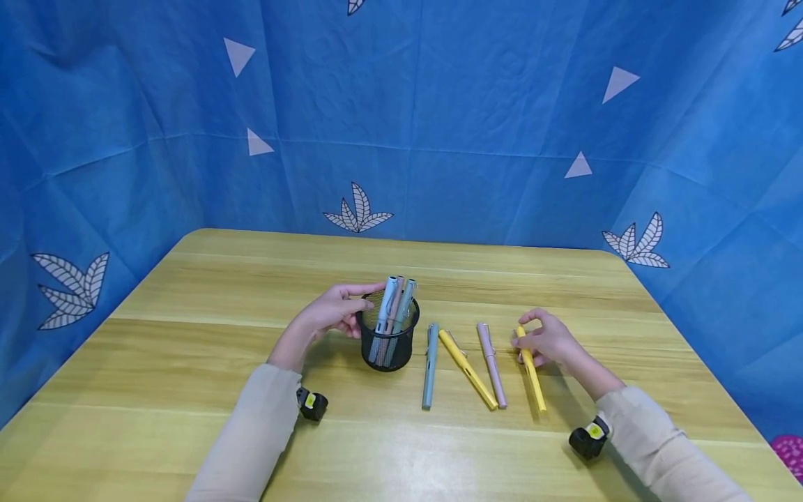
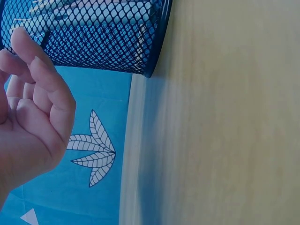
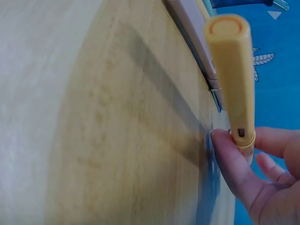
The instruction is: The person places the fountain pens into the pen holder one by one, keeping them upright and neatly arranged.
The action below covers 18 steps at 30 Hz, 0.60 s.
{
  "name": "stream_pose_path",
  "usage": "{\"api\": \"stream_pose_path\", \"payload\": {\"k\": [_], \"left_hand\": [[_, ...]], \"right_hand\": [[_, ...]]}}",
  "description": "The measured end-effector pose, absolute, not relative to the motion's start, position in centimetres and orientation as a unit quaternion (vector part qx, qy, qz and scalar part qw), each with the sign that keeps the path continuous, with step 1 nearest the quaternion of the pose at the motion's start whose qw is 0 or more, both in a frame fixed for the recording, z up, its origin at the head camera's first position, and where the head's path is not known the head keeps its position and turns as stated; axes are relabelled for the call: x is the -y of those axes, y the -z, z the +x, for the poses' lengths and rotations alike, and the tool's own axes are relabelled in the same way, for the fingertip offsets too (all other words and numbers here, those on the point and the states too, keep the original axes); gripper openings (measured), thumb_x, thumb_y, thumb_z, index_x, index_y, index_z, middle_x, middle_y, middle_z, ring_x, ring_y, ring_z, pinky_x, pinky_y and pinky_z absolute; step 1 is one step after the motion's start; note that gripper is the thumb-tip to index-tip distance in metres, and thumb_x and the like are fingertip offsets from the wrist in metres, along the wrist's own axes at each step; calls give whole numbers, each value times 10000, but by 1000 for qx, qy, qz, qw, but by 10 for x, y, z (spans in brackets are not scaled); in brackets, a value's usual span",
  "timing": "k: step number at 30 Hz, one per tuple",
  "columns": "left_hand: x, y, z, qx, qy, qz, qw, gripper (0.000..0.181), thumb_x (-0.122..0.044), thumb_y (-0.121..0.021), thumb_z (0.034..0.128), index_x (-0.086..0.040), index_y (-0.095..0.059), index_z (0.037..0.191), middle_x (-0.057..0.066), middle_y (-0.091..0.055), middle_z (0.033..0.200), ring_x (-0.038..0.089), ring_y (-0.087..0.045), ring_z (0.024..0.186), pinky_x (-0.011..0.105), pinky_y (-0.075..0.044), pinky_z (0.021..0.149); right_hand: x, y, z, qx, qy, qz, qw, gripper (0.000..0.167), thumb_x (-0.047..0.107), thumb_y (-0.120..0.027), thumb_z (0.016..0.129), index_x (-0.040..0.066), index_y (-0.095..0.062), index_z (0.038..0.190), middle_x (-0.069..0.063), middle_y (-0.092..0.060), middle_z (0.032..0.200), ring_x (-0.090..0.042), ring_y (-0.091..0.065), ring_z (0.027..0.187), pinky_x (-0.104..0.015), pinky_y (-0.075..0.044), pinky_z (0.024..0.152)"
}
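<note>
A black mesh pen holder [image 1: 387, 352] stands upright on the table with a light blue pen [image 1: 385, 307], a pinkish pen [image 1: 395, 307] and a grey-green pen [image 1: 404, 307] inside. My left hand [image 1: 335, 308] holds the holder from its left side, fingers at the rim and wall; the left wrist view shows curled fingers [image 2: 44, 79] against the mesh. Between thumb and fingers, my right hand [image 1: 548, 339] pinches a yellow pen [image 1: 533, 380] near its far end. In the right wrist view that yellow pen [image 3: 232, 79] tilts off the table, its near end raised.
Right of the holder lie a teal pen [image 1: 430, 366], another yellow pen [image 1: 467, 369] and a lilac pen [image 1: 492, 366], all roughly pointing away from me. The wooden table [image 1: 188, 418] ends at a blue patterned curtain [image 1: 439, 104] behind it.
</note>
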<state>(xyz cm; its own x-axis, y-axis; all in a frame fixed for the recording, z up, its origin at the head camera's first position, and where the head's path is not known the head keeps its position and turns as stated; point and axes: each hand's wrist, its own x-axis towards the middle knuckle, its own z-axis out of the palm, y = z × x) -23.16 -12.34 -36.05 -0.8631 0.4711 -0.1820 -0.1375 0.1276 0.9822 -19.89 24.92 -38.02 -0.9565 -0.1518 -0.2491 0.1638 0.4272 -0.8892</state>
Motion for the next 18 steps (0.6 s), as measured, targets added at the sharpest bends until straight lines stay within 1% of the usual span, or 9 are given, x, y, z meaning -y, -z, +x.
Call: {"api": "stream_pose_path", "payload": {"k": [4,6,13,18], "left_hand": [[123,361,-233,-717,-647,117,233,468,-85,-528,864,-170,-463,1319,3,-393,437,138,-514,413,299,-513,492],[123,361,-233,-717,-646,117,232,468,-86,-528,863,-170,-464,1319,3,-393,434,138,-514,412,302,-514,493],[123,360,-232,-718,-647,113,232,466,-94,-529,861,-184,-471,1315,1,-390,431,139,-515,413,302,-513,491],[122,360,-232,-718,-647,111,230,468,-94,-531,859,-190,-474,1313,2,-388,434,142,-513,414,308,-516,498]], "right_hand": [[-248,378,-198,-827,544,6,141,259,-6,-572,843,-95,-442,1049,-134,-580,756,-217,-619,576,-301,-518,480],[-247,377,-198,-830,541,6,134,241,2,-573,845,-108,-474,1034,-125,-585,756,-217,-623,587,-297,-517,479],[-248,375,-197,-836,536,-4,118,333,33,-584,844,-135,-468,1107,-127,-586,807,-233,-635,637,-309,-526,510],[-250,373,-196,-827,547,-24,126,427,35,-592,831,-133,-418,1183,-153,-549,930,-217,-624,706,-343,-533,554]]}}
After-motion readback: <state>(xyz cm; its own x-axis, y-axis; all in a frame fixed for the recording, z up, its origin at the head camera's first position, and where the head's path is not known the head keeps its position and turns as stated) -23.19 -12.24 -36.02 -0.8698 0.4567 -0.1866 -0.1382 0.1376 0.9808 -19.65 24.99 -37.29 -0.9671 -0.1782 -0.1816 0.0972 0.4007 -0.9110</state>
